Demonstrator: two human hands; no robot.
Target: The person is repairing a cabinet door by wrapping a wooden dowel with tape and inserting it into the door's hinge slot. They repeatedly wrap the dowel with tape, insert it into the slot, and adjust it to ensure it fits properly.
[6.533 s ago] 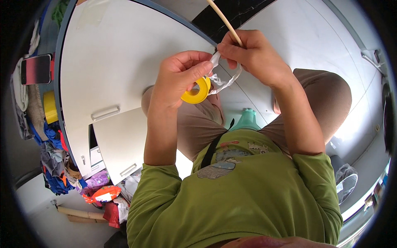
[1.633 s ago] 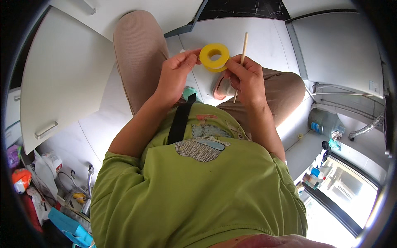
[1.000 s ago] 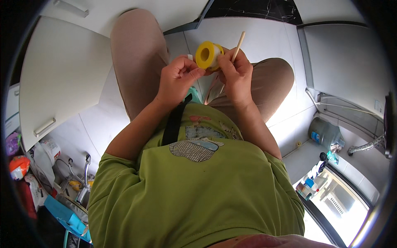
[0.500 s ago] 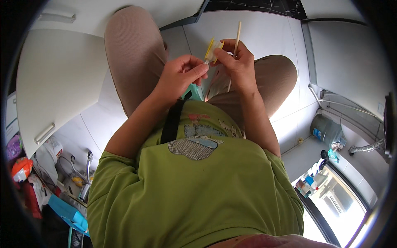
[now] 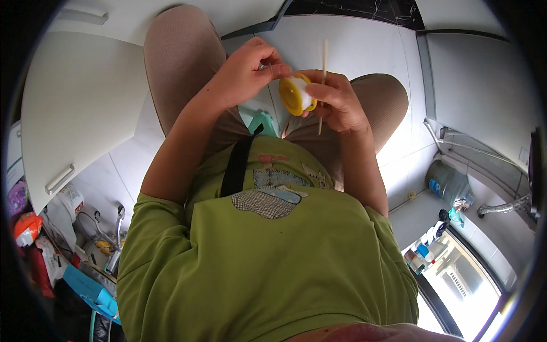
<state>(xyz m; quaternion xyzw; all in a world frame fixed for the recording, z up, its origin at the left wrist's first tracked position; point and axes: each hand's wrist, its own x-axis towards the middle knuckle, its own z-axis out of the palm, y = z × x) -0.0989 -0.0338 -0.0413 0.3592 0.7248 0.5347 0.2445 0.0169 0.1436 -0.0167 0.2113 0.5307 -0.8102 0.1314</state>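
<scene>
yellow spool point(image 5: 290, 96) of white tape point(image 5: 305, 98): far centre, pinched by the right hand point(image 5: 342, 105), which also held a pale stick point(image 5: 325, 60). left hand point(image 5: 250, 74): thumb and fingers close beside the spool's far rim; i could not tell whether they pinched tape. spool seemed light, stiff; tape soft, easily torn; best held by its rims.

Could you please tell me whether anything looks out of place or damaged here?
Nothing looks plainly spilled or damaged. Slightly odd is the thin pale stick tucked in the right hand, its two ends poking out, while that same hand also holds the yellow spool of white tape.
</scene>
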